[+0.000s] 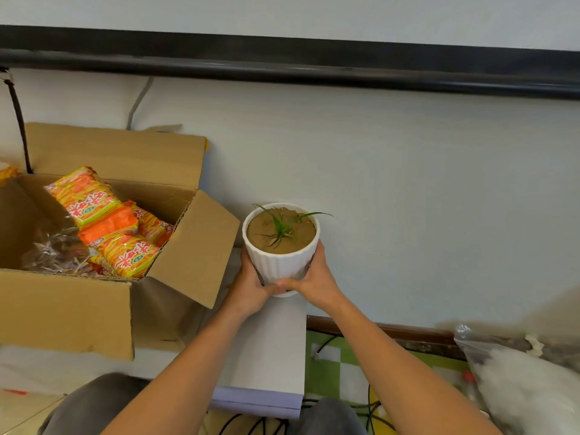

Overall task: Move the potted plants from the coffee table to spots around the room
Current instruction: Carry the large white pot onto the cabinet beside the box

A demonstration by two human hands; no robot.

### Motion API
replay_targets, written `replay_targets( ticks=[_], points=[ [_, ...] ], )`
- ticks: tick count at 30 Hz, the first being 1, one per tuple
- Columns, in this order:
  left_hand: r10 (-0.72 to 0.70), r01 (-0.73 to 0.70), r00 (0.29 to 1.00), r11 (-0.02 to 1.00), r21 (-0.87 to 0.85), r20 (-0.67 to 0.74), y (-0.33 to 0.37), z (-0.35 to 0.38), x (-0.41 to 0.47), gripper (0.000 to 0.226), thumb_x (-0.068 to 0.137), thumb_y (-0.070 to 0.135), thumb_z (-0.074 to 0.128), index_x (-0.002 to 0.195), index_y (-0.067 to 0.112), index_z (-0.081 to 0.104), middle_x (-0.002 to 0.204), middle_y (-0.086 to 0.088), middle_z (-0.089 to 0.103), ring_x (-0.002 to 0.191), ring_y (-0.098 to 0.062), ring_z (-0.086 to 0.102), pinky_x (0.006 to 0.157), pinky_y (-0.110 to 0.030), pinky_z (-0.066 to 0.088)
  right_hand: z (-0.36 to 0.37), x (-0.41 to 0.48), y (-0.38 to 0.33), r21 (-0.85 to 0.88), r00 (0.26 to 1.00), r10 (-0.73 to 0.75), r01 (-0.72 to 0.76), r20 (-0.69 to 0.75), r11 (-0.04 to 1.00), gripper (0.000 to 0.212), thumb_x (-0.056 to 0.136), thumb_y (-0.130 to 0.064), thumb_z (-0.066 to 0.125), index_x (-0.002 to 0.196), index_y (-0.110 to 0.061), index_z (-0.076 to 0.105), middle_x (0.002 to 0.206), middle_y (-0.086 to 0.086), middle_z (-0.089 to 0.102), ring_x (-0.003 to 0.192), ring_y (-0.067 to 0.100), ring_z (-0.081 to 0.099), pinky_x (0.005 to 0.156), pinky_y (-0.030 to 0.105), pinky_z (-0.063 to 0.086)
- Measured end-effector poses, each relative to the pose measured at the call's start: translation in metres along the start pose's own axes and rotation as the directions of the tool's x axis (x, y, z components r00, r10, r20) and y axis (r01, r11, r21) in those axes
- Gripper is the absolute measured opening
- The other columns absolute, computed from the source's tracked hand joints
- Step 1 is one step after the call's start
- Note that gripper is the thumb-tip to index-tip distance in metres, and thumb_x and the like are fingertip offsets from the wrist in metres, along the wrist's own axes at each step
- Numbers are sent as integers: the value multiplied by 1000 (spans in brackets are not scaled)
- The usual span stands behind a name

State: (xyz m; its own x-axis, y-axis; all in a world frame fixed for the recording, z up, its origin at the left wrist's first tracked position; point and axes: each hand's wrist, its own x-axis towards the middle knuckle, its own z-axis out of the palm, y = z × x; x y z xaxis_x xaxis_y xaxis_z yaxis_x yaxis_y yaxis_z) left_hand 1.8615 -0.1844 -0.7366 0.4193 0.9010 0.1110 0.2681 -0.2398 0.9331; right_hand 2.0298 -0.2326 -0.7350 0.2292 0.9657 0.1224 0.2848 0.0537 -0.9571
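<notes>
A white ribbed pot (279, 265) filled with brown soil holds a small green sprout (282, 226). My left hand (251, 288) grips the pot's left side and base. My right hand (314, 282) grips its right side, the thumbs nearly meeting in front. The pot is upright at the far end of a white cabinet top (270, 350), close to the wall. Whether its base touches the surface is hidden by my hands.
An open cardboard box (72, 312) with orange snack packets (125, 252) sits just left of the pot, one flap reaching toward it. The pale wall (408, 199) stands right behind. A clear plastic bag (518, 381) and black cables lie on the green-checked floor (339, 365) at right.
</notes>
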Motion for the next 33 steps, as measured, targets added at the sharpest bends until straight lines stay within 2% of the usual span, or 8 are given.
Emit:
replay_targets(
  ticks=[4, 9, 14, 18, 21, 23, 27, 33],
  points=[
    [-4, 4, 1000, 1000, -1, -4, 1, 1, -4, 124, 64, 40, 93, 156, 30, 10, 154, 5, 39, 139, -14, 41, 113, -44, 44, 0, -1, 1, -11, 1000, 1, -1, 3, 1000, 123, 52, -39, 98, 149, -41, 21, 144, -18, 41, 132, -7, 40, 94, 5, 43],
    [-41, 40, 999, 999, -20, -34, -3, 1, -10, 123, 66, 38, 93, 156, 38, 9, 155, 8, 37, 141, -11, 40, 110, -37, 46, 5, -2, -1, -34, 1000, 19, -19, -18, 999, 126, 51, -43, 97, 151, -36, 21, 146, -12, 41, 134, 6, 42, 102, 20, 43],
    [-87, 89, 994, 996, 23, -65, -13, 2, -12, 131, 64, 25, 95, 157, 36, 4, 158, 7, 32, 143, -16, 36, 115, -44, 41, 1, 2, -2, -65, 994, 79, -74, 80, 995, 125, 53, -45, 96, 148, -44, 15, 139, -22, 43, 123, -4, 46, 85, 3, 45],
    [-107, 113, 990, 991, 70, -95, -13, 6, -13, 129, 68, 23, 92, 158, 36, 1, 158, 4, 33, 142, -22, 38, 113, -49, 43, -8, 9, -7, -89, 976, 137, -124, 167, 988, 126, 59, -35, 96, 151, -36, 9, 143, -16, 41, 131, 9, 44, 97, 16, 43],
    [-122, 129, 988, 989, 77, -95, -10, 6, -17, 124, 71, 17, 90, 158, 33, 3, 157, 2, 35, 141, -22, 39, 112, -49, 44, -21, 11, -8, -87, 956, 179, -163, 233, 983, 117, 69, -21, 93, 155, -31, 15, 149, -8, 41, 137, 14, 42, 110, 32, 44],
    [-137, 143, 988, 987, 75, -74, -7, 3, -19, 119, 74, 15, 88, 158, 31, 5, 156, 2, 36, 141, -21, 38, 112, -46, 44, -31, 14, -8, -91, 939, 225, -208, 261, 974, 105, 74, -16, 89, 154, -31, 23, 150, -4, 45, 135, 15, 45, 109, 33, 46],
    [-164, 165, 985, 986, 7, -62, 1, -4, -20, 97, 83, 24, 82, 155, 29, 17, 155, 4, 39, 143, -18, 38, 115, -45, 40, -39, 13, -3, -62, 925, 360, -355, 119, 933, 73, 90, 1, 68, 152, -23, 37, 141, 10, 60, 129, 24, 57, 107, 39, 48],
    [-258, 257, 966, 965, -41, 1, 16, -11, -21, 98, 83, 42, 80, 156, 38, 15, 159, 5, 37, 146, -22, 36, 117, -52, 37, -28, 3, -6, -58, 902, 425, -421, 81, 905, 71, 92, 10, 57, 153, -20, 36, 150, 13, 51, 133, 29, 53, 108, 47, 49]
  ],
)
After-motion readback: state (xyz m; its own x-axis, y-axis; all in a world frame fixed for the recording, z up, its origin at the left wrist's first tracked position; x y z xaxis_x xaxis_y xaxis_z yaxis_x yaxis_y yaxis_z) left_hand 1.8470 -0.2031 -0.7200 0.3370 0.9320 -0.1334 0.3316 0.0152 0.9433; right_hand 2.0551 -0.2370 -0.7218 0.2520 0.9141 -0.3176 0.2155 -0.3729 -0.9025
